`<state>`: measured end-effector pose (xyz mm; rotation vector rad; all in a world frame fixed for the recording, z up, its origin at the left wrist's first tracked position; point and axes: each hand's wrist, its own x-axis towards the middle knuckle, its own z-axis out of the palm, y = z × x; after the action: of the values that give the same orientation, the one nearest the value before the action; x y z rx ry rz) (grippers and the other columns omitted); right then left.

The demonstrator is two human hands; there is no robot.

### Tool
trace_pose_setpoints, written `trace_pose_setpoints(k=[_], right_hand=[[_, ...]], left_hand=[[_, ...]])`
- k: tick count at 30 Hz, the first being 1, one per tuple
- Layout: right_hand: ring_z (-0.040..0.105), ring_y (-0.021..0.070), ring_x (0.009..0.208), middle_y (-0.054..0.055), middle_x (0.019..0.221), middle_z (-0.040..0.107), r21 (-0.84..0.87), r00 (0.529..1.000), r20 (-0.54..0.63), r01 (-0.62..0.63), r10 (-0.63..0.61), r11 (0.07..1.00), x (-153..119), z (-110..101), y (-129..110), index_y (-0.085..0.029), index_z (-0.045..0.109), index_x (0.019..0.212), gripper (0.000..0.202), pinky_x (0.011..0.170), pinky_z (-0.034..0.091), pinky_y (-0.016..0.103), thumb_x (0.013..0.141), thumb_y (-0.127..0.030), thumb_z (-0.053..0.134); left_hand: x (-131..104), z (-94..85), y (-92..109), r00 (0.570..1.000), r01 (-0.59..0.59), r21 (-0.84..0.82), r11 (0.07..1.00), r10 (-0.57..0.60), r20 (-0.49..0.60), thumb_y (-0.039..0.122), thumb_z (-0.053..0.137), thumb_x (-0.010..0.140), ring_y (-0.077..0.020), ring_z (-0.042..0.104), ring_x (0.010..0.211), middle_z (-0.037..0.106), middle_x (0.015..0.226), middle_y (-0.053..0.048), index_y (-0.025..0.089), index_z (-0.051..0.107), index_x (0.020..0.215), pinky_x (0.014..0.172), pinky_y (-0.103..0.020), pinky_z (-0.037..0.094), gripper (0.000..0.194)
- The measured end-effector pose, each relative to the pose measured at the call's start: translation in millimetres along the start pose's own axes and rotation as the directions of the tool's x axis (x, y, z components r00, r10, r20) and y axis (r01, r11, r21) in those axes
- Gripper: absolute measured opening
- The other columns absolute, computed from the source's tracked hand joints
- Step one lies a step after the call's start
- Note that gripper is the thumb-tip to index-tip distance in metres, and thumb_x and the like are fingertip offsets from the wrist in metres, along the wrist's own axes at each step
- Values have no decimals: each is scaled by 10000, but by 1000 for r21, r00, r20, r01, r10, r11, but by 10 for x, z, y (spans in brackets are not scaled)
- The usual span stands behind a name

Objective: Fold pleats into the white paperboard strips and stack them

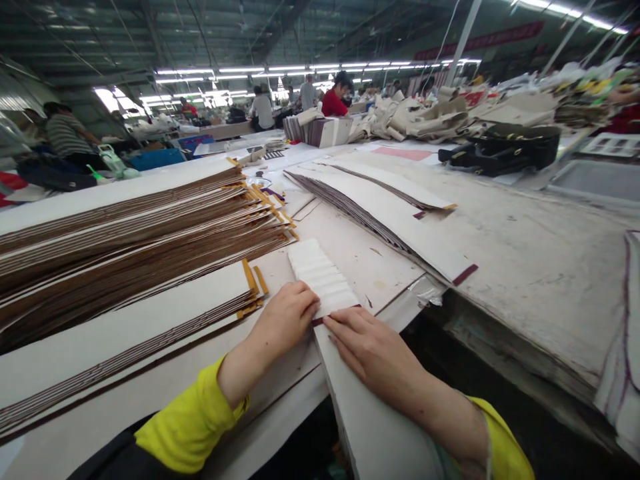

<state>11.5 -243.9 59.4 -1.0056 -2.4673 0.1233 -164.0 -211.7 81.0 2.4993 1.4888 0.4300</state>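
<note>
A long white strip (370, 407) with a dark red end band runs from the near edge of the table toward its middle. Meeting it at the band is a white, wavy padding sheet (323, 273) lying on the tabletop. My left hand (287, 313) is closed, its thumb and fingertips pressed together at the left edge of the sheet beside the band. Across the strip lies my right hand (375, 353), fingers stretched flat, tips touching the band. What the left fingertips pinch is partly hidden.
Stacks of white strips with yellow ends (125, 233) cover the left side. More strips with dark red ends (380, 213) fan out ahead. A dark gap (480, 373) separates the table from another worktop (540, 267). Black bags (505, 147) sit farther back; several people work beyond.
</note>
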Motion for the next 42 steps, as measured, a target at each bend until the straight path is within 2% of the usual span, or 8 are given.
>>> trace_pose_setpoints(k=[4,9,13,18,24,32,38,42], right_hand=[[519,215,910,93,948,587,13,1000,-10,-9,10,1000,-6,2,-3,-128,567,1078,277,837,469,402,862,-160,397],[506,215,929,89,972,578,41,1000,0,-25,25,999,-12,-9,-3,-126,560,1088,276,852,461,389,858,-156,410],[504,212,936,86,981,575,57,999,-11,-31,32,998,-20,4,-6,-131,561,1084,273,865,452,382,857,-150,411],[503,213,946,91,980,578,61,998,-42,-33,36,998,-40,38,10,-120,558,1087,274,873,449,385,866,-157,400],[485,208,988,85,984,571,61,997,-73,-22,27,998,-43,85,36,-125,568,1047,249,923,419,377,862,-152,405],[488,208,956,89,921,568,61,993,-114,-9,16,998,-39,96,43,-118,597,941,205,902,432,373,852,-142,414],[498,201,924,91,899,572,72,989,-144,-3,13,997,-47,102,53,-107,599,932,197,883,440,360,851,-138,422],[506,200,899,86,868,577,65,986,-168,7,4,998,-54,115,61,-112,606,888,185,865,439,358,849,-126,426]], left_hand=[[94,27,-35,994,111,-97,989,-110,9,218,478,805,-160,535,802,568,822,-25,176,577,775,724,-286,431,111],[228,21,-57,971,224,-143,964,-208,119,235,517,744,-150,525,689,565,727,-3,181,538,712,609,-261,394,66],[254,-58,-53,966,211,-154,965,-182,183,259,473,766,-149,508,658,561,689,9,188,517,740,592,-262,376,87],[329,-145,-68,960,185,-278,943,-114,255,353,423,802,-143,510,681,561,709,9,175,527,781,617,-257,396,208],[471,-23,14,932,216,-339,915,-90,351,413,478,760,-164,566,692,622,740,-18,149,582,872,612,-262,432,305],[559,92,143,960,187,-372,909,-89,264,165,551,671,-175,581,888,651,958,-61,121,618,952,830,-267,439,292],[528,95,208,974,153,-305,940,-90,210,109,531,672,-171,584,907,656,959,-43,150,631,935,842,-273,443,284],[506,130,198,987,75,-251,965,-35,158,126,524,709,-170,587,887,654,927,-33,164,633,914,816,-275,456,236]])
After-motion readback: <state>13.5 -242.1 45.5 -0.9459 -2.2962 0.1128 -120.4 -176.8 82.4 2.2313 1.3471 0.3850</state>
